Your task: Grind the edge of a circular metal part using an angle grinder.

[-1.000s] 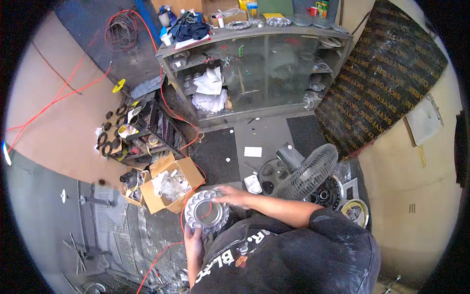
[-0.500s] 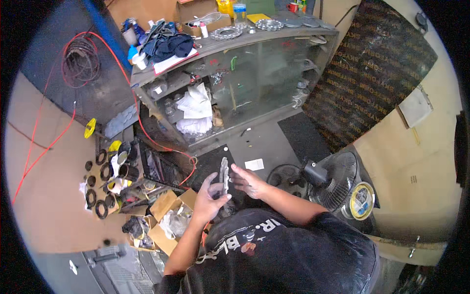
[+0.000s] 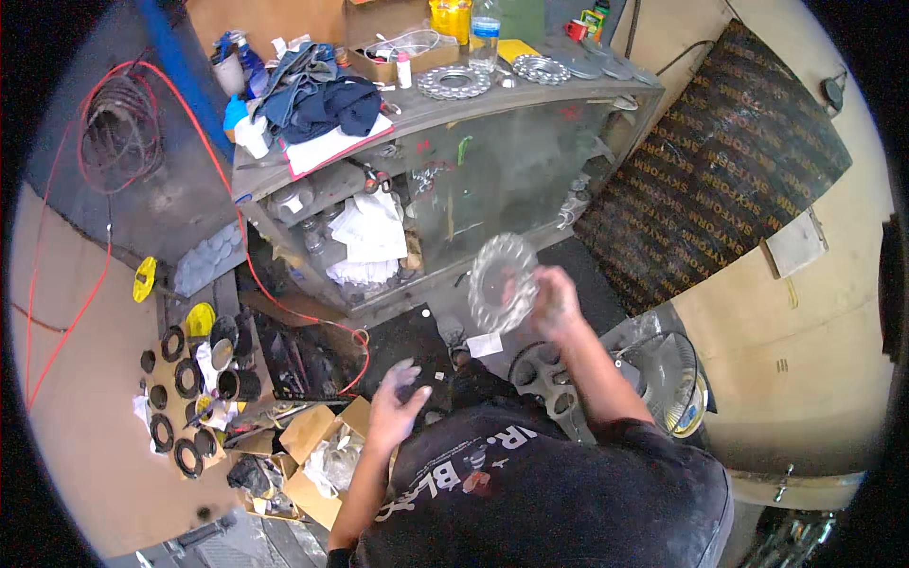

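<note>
My right hand [image 3: 557, 305] is closed on the edge of a silver metal ring with a scalloped rim [image 3: 507, 248], probably a disc. The ring is raised, tilted and slightly blurred, in front of the cabinet. Its wide centre hole shows, with part of my fingers seen near it. My left hand [image 3: 398, 407] holds nothing; its dusty fingers are apart, lower and to the left of the ring. Two similar scalloped rings lie on the cabinet top, one near the middle [image 3: 428, 86] and one further right [image 3: 526, 69].
A grey cabinet [image 3: 502, 180] stands ahead, with cloths [image 3: 331, 104], a bottle [image 3: 484, 43] and boxes on it. Open cardboard boxes [image 3: 308, 431] and black rings [image 3: 187, 377] are at left, near an orange hose [image 3: 248, 251]. At right is a fan [image 3: 677, 379].
The ring was edge-on between both hands. My right hand has now carried it up and to the right, turning its face into view. My left hand has dropped lower, apart from it.
</note>
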`<state>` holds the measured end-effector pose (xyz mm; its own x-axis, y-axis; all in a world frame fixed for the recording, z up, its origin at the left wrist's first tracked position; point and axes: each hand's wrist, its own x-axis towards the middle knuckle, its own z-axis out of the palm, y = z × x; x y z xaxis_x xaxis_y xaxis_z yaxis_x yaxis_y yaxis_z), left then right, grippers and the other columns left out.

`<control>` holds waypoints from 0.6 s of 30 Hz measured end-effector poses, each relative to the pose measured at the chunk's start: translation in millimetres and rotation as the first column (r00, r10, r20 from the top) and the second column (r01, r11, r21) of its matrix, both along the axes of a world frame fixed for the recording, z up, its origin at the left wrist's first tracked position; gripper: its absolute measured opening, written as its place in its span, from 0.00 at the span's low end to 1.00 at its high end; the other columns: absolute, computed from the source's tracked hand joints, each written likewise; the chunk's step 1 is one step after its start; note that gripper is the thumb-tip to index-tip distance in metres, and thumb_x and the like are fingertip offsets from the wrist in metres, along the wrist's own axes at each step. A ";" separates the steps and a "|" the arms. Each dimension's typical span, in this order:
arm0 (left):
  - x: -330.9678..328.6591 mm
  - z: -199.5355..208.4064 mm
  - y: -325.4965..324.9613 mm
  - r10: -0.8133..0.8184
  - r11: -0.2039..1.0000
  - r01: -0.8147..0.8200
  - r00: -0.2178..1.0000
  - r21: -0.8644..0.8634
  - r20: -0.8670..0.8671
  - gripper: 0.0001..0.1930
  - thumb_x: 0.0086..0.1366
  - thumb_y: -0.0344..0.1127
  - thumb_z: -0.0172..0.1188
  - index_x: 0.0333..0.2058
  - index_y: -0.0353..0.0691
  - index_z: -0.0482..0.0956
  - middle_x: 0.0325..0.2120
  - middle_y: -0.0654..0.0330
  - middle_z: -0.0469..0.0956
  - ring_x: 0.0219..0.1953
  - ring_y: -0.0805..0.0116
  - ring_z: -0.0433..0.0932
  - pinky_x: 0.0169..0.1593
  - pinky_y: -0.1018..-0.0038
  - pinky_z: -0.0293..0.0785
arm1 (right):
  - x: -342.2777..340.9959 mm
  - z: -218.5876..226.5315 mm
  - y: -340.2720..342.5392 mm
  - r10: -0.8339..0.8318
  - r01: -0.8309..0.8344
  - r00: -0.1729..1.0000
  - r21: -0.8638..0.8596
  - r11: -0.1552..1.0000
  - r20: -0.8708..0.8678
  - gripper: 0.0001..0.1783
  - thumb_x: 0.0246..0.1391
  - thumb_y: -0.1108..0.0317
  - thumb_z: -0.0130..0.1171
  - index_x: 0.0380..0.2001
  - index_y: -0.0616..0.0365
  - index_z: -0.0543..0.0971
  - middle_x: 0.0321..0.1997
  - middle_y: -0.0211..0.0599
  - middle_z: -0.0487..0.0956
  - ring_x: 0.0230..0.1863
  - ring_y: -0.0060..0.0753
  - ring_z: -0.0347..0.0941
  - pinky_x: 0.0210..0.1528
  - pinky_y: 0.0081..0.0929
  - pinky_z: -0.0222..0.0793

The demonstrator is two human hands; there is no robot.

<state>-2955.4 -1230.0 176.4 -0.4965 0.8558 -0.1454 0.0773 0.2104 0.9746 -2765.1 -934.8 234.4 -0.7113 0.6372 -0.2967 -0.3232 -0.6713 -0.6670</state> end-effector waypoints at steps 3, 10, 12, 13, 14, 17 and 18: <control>-27.6 -33.0 -0.7 0.050 0.996 -0.043 0.996 -0.079 0.079 0.26 0.66 0.34 0.68 0.61 0.34 0.72 0.53 0.52 0.80 0.54 0.63 0.79 0.60 0.67 0.73 | -11.7 22.8 97.3 -0.196 0.198 0.958 -0.012 0.980 -0.211 0.24 0.55 0.54 0.50 0.43 0.62 0.82 0.32 0.45 0.84 0.32 0.44 0.81 0.44 0.44 0.79; -93.5 -56.7 74.2 0.238 0.942 -0.195 0.962 -0.272 0.132 0.21 0.69 0.34 0.66 0.57 0.32 0.75 0.46 0.56 0.81 0.48 0.67 0.79 0.55 0.71 0.73 | -42.4 101.4 306.4 -0.411 0.214 0.910 0.793 0.571 0.051 0.40 0.61 0.59 0.60 0.70 0.70 0.61 0.46 0.56 0.84 0.42 0.39 0.83 0.49 0.33 0.78; -102.3 -46.0 100.3 0.255 0.883 -0.209 0.965 -0.419 0.056 0.20 0.69 0.34 0.64 0.55 0.31 0.75 0.41 0.58 0.82 0.41 0.69 0.77 0.49 0.72 0.73 | -60.1 127.8 371.9 -0.552 -0.056 0.804 0.952 0.301 0.222 0.54 0.55 0.54 0.71 0.73 0.70 0.53 0.43 0.50 0.86 0.45 0.37 0.84 0.52 0.33 0.75; -100.8 -42.2 117.6 0.294 0.885 -0.313 0.950 -0.344 -0.107 0.18 0.69 0.34 0.63 0.53 0.30 0.75 0.37 0.59 0.82 0.38 0.69 0.78 0.47 0.72 0.74 | -68.9 139.2 404.1 -0.658 -0.241 0.707 0.963 0.120 0.259 0.56 0.52 0.49 0.73 0.72 0.70 0.56 0.46 0.52 0.86 0.48 0.40 0.83 0.55 0.35 0.75; -106.0 -39.2 136.1 0.300 0.874 -0.307 0.951 -0.377 -0.077 0.18 0.69 0.34 0.63 0.53 0.30 0.75 0.37 0.59 0.82 0.38 0.69 0.78 0.47 0.72 0.74 | -82.0 148.4 436.8 -0.712 -0.404 0.595 0.904 0.136 0.373 0.56 0.51 0.45 0.72 0.72 0.68 0.58 0.47 0.56 0.85 0.51 0.49 0.82 0.57 0.39 0.74; -121.3 -30.6 170.5 0.175 0.962 -0.170 0.985 -0.214 0.005 0.19 0.69 0.34 0.64 0.54 0.30 0.75 0.40 0.56 0.82 0.41 0.70 0.79 0.47 0.73 0.75 | -127.6 161.8 523.0 -0.778 -0.744 0.422 0.668 -0.003 0.466 0.49 0.52 0.46 0.69 0.70 0.59 0.64 0.55 0.58 0.81 0.56 0.60 0.79 0.58 0.48 0.73; -124.1 -30.5 177.0 0.170 0.949 -0.161 0.985 -0.272 0.007 0.19 0.69 0.34 0.64 0.54 0.30 0.75 0.40 0.56 0.82 0.41 0.70 0.79 0.47 0.73 0.75 | -140.7 160.5 543.1 -0.799 -0.851 0.305 0.524 0.015 0.518 0.46 0.53 0.47 0.69 0.70 0.57 0.66 0.57 0.55 0.81 0.57 0.59 0.78 0.58 0.48 0.73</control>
<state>-3079.5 -1053.0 145.9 -0.6197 0.6889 -0.3761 -0.0092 0.4727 0.8812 -2905.9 -391.7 394.9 -0.6331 0.7560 0.1661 0.7574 0.6493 -0.0686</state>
